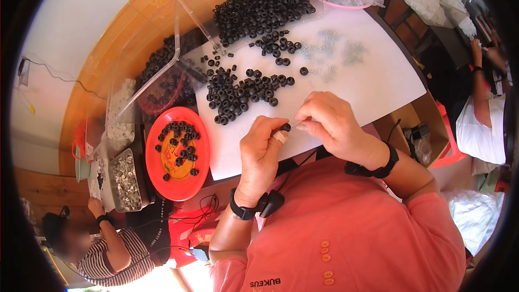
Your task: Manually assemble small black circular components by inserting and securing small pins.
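My left hand (259, 154) pinches a small black round part (285, 127) between thumb and fingertips, with a pale wrap on one finger. Right beside it, my right hand (332, 127) has thumb and forefinger pressed together; a thin pale bit seems to show at the tips, too small to name. Both hands are over the near edge of a white sheet (373, 84). Beyond them lie a loose cluster of black round parts (238, 94) with holes and scattered tiny clear or silvery pieces (354, 52).
A large heap of black parts (259, 8) fills the far side. At left stand a red plate (152, 157) with several black parts and a tray of small metallic pieces (127, 178). Clear plastic panels (175, 32) rise behind. Co-workers sit at far left (116, 249) and right (481, 124).
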`<state>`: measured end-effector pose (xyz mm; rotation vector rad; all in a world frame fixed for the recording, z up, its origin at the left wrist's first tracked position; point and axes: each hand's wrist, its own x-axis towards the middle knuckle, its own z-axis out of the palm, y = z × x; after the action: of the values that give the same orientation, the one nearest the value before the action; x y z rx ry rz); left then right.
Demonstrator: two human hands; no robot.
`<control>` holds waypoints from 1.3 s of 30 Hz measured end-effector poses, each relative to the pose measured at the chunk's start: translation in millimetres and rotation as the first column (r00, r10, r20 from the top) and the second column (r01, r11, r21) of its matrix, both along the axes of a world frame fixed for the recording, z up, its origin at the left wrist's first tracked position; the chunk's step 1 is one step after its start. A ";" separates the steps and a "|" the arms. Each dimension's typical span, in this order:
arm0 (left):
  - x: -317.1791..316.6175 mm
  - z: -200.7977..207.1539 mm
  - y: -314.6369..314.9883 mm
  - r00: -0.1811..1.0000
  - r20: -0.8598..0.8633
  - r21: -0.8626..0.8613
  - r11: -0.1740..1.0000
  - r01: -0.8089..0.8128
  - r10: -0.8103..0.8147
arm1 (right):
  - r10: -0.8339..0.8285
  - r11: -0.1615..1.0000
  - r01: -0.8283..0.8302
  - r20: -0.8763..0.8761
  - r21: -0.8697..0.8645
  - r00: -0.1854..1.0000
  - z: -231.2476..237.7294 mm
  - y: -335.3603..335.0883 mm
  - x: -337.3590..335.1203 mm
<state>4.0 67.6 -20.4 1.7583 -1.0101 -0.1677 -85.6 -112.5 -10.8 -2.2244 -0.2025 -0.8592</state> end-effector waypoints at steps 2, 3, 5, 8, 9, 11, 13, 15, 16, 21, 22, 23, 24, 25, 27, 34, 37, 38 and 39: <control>-4.5 3.8 -1.3 0.982 -0.182 -0.066 0.997 0.032 -0.044 | 0.050 0.992 -0.055 0.050 0.111 0.998 -1.1 6.6 3.3; -8.0 10.9 -0.7 0.916 -0.399 -0.072 0.997 0.008 -0.036 | 0.052 0.992 -0.057 0.046 0.114 0.998 -2.5 7.3 5.4; -9.7 13.8 0.1 0.803 -0.595 -0.077 0.997 -0.019 -0.031 | 0.057 0.991 -0.061 0.030 0.123 0.998 -2.2 6.8 6.1; -8.5 9.6 4.2 0.756 -0.648 -0.164 0.986 -0.020 -0.092 | 0.077 0.990 -0.077 0.002 0.118 0.997 -0.3 7.1 6.0; -8.0 7.3 4.6 0.748 -0.655 -0.186 0.982 -0.026 -0.104 | 0.088 0.991 -0.086 -0.011 0.103 0.996 0.6 6.6 5.9; -8.0 4.5 4.9 0.741 -0.662 -0.213 0.976 -0.037 -0.117 | 0.072 0.997 -0.073 0.020 0.007 0.997 1.9 6.3 6.7; -8.9 2.0 4.7 0.696 -0.709 -0.223 0.973 -0.065 -0.115 | 0.060 0.995 -0.056 0.051 -0.088 0.997 4.2 8.5 6.9; -10.3 1.9 5.0 0.667 -0.736 -0.242 0.966 -0.095 -0.119 | 0.013 0.958 0.033 0.157 -0.285 0.987 9.0 16.0 3.0; -10.2 2.5 4.6 0.637 -0.760 -0.258 0.960 -0.113 -0.129 | 0.017 0.956 0.030 0.157 -0.292 0.988 7.1 23.0 -1.2; -7.3 4.6 10.0 0.614 -0.774 -0.300 0.944 -0.137 -0.157 | 0.080 0.985 -0.078 0.006 -0.154 0.997 3.5 30.8 -13.2; -6.4 4.8 10.5 0.592 -0.796 -0.285 0.941 -0.185 -0.125 | 0.177 0.982 -0.185 -0.136 -0.045 0.975 11.0 26.0 -10.1; -6.8 6.9 10.2 0.595 -0.793 -0.294 0.936 -0.192 -0.127 | 0.336 0.942 -0.324 -0.249 0.090 0.908 28.2 17.9 -13.8; -7.4 9.3 10.1 0.575 -0.812 -0.264 0.940 -0.216 -0.096 | 0.497 0.867 -0.438 -0.336 0.238 0.800 55.7 12.9 -15.8; -9.4 11.0 9.8 0.552 -0.831 -0.232 0.944 -0.233 -0.069 | 0.650 0.759 -0.596 -0.281 0.260 0.706 76.3 12.8 -15.8; -5.6 4.7 15.4 0.613 -0.782 -0.286 0.939 -0.189 -0.115 | 0.886 0.464 -0.823 -0.199 0.327 0.420 104.8 23.9 -13.8; 1.0 -9.0 19.5 0.611 -0.747 -0.414 0.903 -0.119 -0.262 | 0.921 -0.029 -0.972 -0.373 0.234 -0.118 136.6 53.6 -7.5; -4.9 -5.0 16.9 0.603 -0.726 -0.472 0.877 -0.085 -0.332 | 0.948 0.108 -0.978 -0.313 0.181 0.046 177.5 42.5 -18.7; -5.3 -3.6 16.8 0.583 -0.737 -0.464 0.883 -0.066 -0.344 | 0.950 0.084 -0.981 -0.310 0.173 0.027 178.0 41.1 -20.2; -3.6 -5.2 21.1 0.585 -0.745 -0.437 0.897 -0.065 -0.320 | 0.949 0.105 -0.991 -0.307 0.081 0.075 175.5 39.0 -16.6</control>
<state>0.3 88.8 -25.7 0.9880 -0.4251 -0.7284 -102.2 -73.5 164.7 -1.6262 -1.5067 0.3195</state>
